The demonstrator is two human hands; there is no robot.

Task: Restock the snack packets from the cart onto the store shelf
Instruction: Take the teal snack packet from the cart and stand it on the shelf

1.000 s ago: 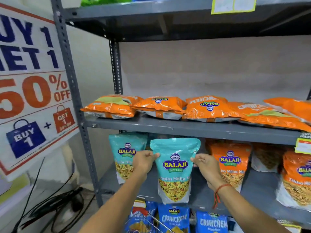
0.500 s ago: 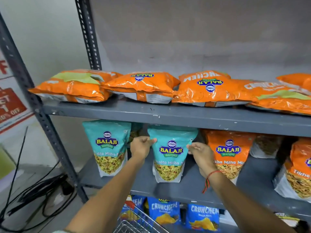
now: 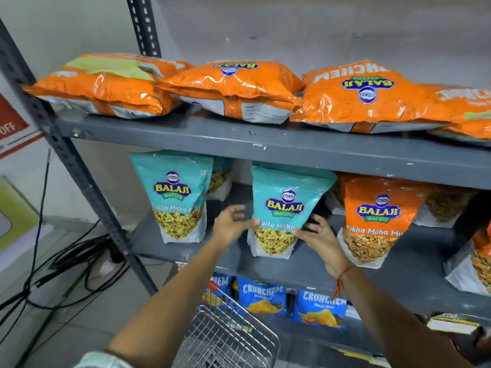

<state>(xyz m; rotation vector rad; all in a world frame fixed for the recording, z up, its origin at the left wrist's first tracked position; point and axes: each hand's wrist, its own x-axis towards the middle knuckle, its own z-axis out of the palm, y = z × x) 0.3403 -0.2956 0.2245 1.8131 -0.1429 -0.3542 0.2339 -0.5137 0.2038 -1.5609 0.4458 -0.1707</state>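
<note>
The head view looks at a grey metal shelf that fills most of the frame. At the centre, a teal snack packet stands upright on the middle board, between another teal packet to its left and an orange packet to its right. The left hand is at the centre packet's lower left edge, fingers spread and loose, its thumb near or just touching the packet; its grip is released. The right hand is at the packet's lower right corner, fingers splayed, the fingertips close against the packet's side, and this grip is also released rather than clenched. A red thread circles the right wrist.

Along the top board, in the upper half of the frame, orange bags lie flat in a row, overlapping at their edges. Below the middle board, blue packets stand on the lowest visible level. At the bottom centre, the wire cart sits just in front of the shelf, between the two forearms. Black cables trail over the floor at the lower left, and a red and white sign shows at the left edge.
</note>
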